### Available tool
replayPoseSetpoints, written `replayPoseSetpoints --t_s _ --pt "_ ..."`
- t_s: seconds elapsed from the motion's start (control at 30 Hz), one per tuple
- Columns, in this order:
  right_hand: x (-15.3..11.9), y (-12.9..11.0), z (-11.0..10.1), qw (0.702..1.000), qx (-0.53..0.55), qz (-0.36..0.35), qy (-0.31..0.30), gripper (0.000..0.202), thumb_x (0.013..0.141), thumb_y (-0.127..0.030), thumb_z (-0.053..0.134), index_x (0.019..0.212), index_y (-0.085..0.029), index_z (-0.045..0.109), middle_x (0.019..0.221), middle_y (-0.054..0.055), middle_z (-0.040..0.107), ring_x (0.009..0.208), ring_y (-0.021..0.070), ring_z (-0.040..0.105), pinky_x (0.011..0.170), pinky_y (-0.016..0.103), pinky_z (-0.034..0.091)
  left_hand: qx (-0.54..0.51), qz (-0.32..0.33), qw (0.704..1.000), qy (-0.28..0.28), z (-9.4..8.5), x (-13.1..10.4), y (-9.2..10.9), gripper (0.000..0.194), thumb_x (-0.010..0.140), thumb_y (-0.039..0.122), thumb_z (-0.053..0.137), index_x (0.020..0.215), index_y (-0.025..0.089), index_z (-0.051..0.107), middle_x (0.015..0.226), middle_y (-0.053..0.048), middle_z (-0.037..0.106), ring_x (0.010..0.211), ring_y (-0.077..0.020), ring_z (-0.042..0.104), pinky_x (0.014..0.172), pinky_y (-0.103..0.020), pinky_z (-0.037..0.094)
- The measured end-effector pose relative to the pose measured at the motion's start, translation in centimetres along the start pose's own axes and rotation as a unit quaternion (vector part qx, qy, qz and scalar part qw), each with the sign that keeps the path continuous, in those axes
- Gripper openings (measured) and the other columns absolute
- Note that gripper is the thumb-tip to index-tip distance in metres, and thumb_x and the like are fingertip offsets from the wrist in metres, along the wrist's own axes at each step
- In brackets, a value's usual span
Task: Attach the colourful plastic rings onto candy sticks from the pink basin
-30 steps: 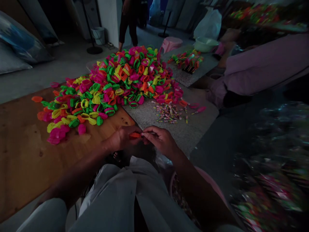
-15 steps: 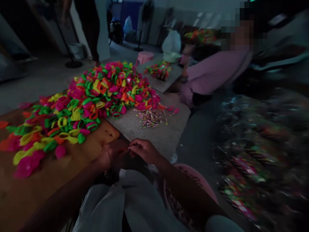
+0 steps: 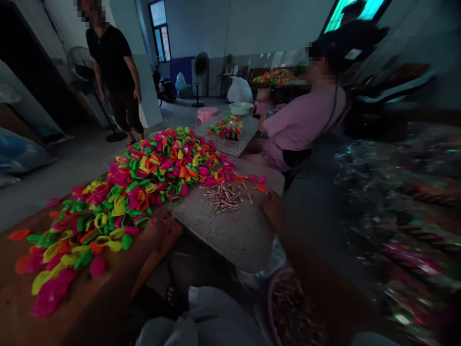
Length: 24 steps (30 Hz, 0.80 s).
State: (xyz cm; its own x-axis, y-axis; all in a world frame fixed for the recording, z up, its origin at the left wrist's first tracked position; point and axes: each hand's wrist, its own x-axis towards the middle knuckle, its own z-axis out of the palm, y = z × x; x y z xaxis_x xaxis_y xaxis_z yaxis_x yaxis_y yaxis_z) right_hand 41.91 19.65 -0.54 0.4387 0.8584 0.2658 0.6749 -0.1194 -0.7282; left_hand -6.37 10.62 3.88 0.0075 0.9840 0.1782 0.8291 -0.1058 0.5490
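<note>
Pinching orange plastic piece (image 3: 261, 188) in right hand (image 3: 274, 210) near edge of grey tabletop (image 3: 230, 235) — could drop if loosely held — cannot tell grip of left hand (image 3: 157, 229).

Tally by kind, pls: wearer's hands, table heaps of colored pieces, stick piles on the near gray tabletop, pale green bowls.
Wearer's hands, left hand and right hand: 2
Colored heaps, near heap, middle heap and back heap: 3
Stick pile: 1
Pale green bowl: 1
Total: 7
</note>
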Motion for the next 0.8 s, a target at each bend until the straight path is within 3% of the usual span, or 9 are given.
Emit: replayPoseSetpoints --t_s 0.13,0.27,0.43,0.5,0.6,0.7,0.8 --pt "0.2 -0.8 2.0 0.986 -0.137 -0.083 -0.049 0.042 0.102 -0.025 0.045 0.129 -0.006 0.072 0.127 0.024 0.073 0.113 0.0296 0.067 0.101 0.038 0.046 0.117 0.009 0.993 -0.025 0.2 5.4 0.8 0.037 0.097 0.022 0.057 0.132 0.02 0.067 0.132 -0.013 0.068 0.119 -0.0251 0.067 0.103 -0.038 0.055" --pt "-3.0 -2.5 3.4 0.977 -0.145 -0.152 -0.038 0.038 0.104 -0.021 0.044 0.123 -0.008 0.074 0.122 0.02 0.073 0.116 0.0275 0.065 0.106 0.038 0.048 0.177 0.011 0.982 -0.068 1.3 8.2 2.0 0.034 0.099 0.023 0.053 0.129 0.022 0.07 0.139 -0.015 0.063 0.116 -0.0295 0.068 0.097 -0.042 0.057" --pt "-8.5 -4.4 5.1 0.943 -0.143 -0.269 -0.137 0.029 0.104 -0.021 0.049 0.118 -0.018 0.075 0.127 0.014 0.07 0.121 0.0241 0.064 0.107 0.035 0.05 0.266 0.026 0.96 -0.086 2.7 8.0 2.2 0.037 0.1 0.024 0.052 0.134 0.022 0.066 0.149 -0.018 0.055 0.122 -0.0342 0.063 0.093 -0.044 0.057" --pt "-9.5 -4.9 5.4 0.935 -0.157 -0.274 -0.159 0.029 0.104 -0.019 0.05 0.121 -0.02 0.073 0.133 0.013 0.068 0.124 0.024 0.063 0.107 0.035 0.05 0.273 0.026 0.958 -0.082 3.1 7.7 2.0 0.037 0.1 0.022 0.05 0.133 0.02 0.067 0.149 -0.021 0.054 0.13 -0.0379 0.058 0.094 -0.046 0.057" --pt "-9.5 -5.4 5.5 0.937 -0.179 -0.252 -0.163 0.03 0.103 -0.018 0.05 0.126 -0.02 0.07 0.145 0.014 0.062 0.128 0.0254 0.062 0.106 0.036 0.051 0.261 0.004 0.962 -0.075 3.3 7.3 1.5 0.039 0.1 0.023 0.049 0.135 0.021 0.068 0.153 -0.021 0.051 0.128 -0.0381 0.058 0.092 -0.047 0.058" --pt "-8.7 -5.6 5.3 0.923 -0.19 -0.278 -0.184 0.032 0.102 -0.015 0.049 0.127 -0.019 0.07 0.146 0.015 0.061 0.132 0.0268 0.06 0.111 0.038 0.049 0.229 -0.015 0.971 -0.073 3.2 7.0 0.8 0.037 0.1 0.023 0.051 0.13 0.026 0.072 0.154 -0.016 0.051 0.125 -0.0343 0.06 0.095 -0.047 0.057" --pt "-8.3 -5.6 4.9 0.904 -0.205 -0.315 -0.206 0.028 0.103 -0.013 0.048 0.117 -0.016 0.072 0.136 0.017 0.066 0.137 0.0277 0.057 0.116 0.04 0.045 0.083 -0.017 0.996 -0.026 2.9 6.4 0.2 0.025 0.096 0.024 0.061 0.116 0.025 0.076 0.142 -0.012 0.058 0.127 -0.0303 0.059 0.105 -0.045 0.053"
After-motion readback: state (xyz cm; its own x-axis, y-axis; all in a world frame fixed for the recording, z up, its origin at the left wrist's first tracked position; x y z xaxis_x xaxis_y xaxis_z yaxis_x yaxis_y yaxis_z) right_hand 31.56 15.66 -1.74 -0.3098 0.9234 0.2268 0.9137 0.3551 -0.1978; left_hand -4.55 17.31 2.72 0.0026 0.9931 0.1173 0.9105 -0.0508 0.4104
